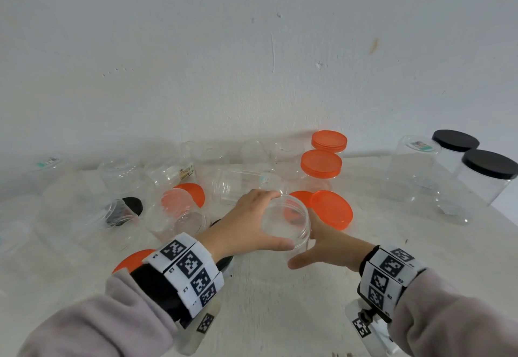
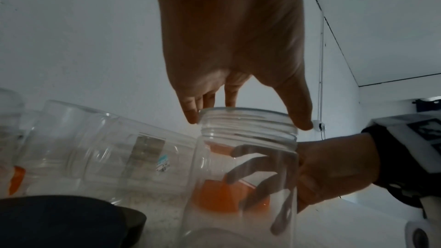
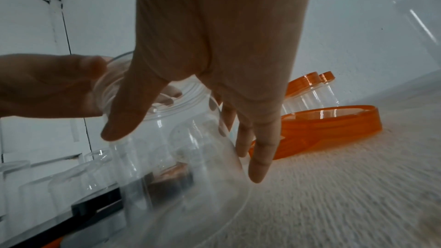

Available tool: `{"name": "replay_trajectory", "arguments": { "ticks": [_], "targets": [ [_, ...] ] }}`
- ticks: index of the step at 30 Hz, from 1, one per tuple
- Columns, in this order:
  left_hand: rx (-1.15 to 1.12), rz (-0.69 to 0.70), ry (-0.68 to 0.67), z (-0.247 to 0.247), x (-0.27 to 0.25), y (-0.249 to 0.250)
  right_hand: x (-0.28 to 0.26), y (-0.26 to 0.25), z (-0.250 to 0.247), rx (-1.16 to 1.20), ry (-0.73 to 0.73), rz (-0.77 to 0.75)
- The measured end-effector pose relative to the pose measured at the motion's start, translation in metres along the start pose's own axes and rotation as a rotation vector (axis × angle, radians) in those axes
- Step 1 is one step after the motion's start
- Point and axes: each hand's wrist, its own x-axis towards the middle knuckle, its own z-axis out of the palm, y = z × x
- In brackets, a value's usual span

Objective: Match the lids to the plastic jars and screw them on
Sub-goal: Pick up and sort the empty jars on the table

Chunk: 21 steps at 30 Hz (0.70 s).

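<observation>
the task was partly done. at about 1 o'clock of the surface (image 1: 280, 314) two jars wore orange lids (image 1: 321, 163), and at 2 o'clock two more wore black lids (image 1: 489, 163). many clear jars lay or stood uncapped from 9 to 12 o'clock, with loose orange lids among them.

the open jar (image 1: 286, 220) stood near the centre, with no lid on it. the left hand (image 1: 246, 222) held its threaded rim from above, fingers (image 2: 190, 105) and thumb pinching the mouth. the right hand (image 1: 328, 247) wrapped the body at 4 o'clock, fingers spread around the wall. a loose orange lid (image 1: 332, 209) lay just beside it at 2 o'clock, probably the next match.
</observation>
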Motion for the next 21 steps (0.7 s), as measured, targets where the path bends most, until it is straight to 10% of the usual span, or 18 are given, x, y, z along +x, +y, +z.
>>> {"name": "replay_trajectory", "arguments": {
  "ticks": [11,21],
  "targets": [
    [-0.011,0.000,-0.006,0.015,0.005,-0.007,0.002,0.001,-0.003,-0.036,-0.018,0.023],
    [-0.522,-0.177,-0.083,0.026,-0.012,-0.032,0.002,-0.053,-0.032,-0.397,-0.095,-0.022]
  ]
}}
